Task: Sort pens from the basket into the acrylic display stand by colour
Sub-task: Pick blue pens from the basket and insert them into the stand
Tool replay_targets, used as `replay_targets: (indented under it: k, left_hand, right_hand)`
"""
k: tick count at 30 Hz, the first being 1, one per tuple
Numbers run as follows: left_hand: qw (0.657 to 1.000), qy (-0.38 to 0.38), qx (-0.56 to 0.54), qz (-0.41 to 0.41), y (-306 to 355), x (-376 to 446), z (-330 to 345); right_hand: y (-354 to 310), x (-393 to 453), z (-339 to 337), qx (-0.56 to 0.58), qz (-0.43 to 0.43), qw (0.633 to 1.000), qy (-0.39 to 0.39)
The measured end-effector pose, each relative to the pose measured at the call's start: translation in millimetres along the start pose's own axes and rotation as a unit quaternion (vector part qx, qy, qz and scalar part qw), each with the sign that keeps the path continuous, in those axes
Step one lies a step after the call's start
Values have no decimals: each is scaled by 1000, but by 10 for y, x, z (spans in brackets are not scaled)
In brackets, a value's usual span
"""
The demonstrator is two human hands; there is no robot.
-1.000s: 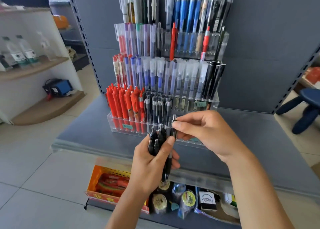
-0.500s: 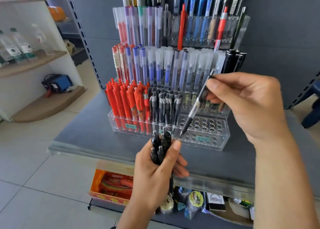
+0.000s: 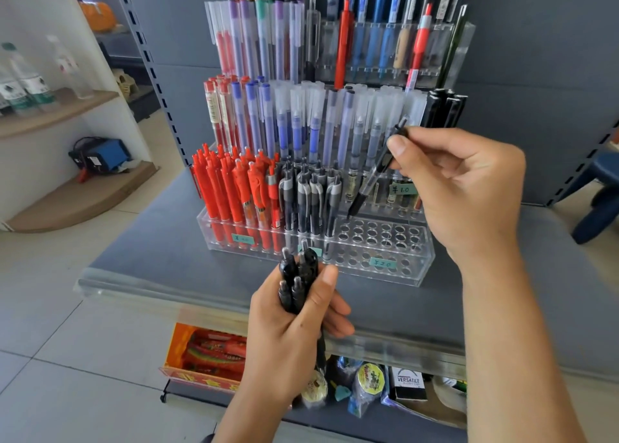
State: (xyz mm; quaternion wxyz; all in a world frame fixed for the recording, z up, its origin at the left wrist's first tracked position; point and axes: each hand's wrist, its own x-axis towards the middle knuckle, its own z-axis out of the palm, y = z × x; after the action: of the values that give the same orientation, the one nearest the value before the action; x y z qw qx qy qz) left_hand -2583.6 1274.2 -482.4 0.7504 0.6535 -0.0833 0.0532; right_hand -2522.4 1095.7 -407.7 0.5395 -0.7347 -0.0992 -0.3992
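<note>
R hand [image 3: 465, 188] pinches one black pen [image 3: 375, 171], tilted, tip just over the first free hole beside the black row [image 3: 310, 194] in the acrylic stand [image 3: 415, 268]'s front tier. L hand [image 3: 294, 322] is curled round a bundle of black pens [image 3: 296, 281], held upright near the stand's front edge. Basket not in view.

Risks, as I judge: pen comes in at a slant, so tip may catch a hole rim & skid, or knock neighbouring pens; L grip on the bundle looks loose-ish, one could slip to the floor.

Stand sits on a grey-blue shelf [image 3: 167, 261] w/ pegboard back; red pens [image 3: 231, 191] at left, tiled floor [image 3: 67, 359], snack boxes [image 3: 204, 352] below, wooden shelves w/ bottles [image 3: 20, 87] at left
</note>
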Motion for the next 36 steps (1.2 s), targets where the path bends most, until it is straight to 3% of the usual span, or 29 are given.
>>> replay_targets:
  k: [8,16,22,28,31,36]
  left_hand:
    - [1000,-5,-3,0,-8,-8,-15]
    - [1000,-10,-1,1,-30,-3,-23]
    - [1000,-16,-4,-2,-30,2,-30]
    - [999,-43,-8,-3,-5,13,-54]
    - [998,-61,-19,-11,1,10,-84]
    - [989,-139,-41,-14,26,-19,-95]
  right_hand:
    - [24,-6,97,-74,-7,997,-30]
    - [-8,-50,183,-178,61,975,-116]
    - [-63,-89,221,-153,122,976,-91]
    - [-172,-137,101,-151,165,967,-122]
    - [-279,-202,-5,-123,186,956,-191]
    - [-349,-394,-30,-52,246,895,-368]
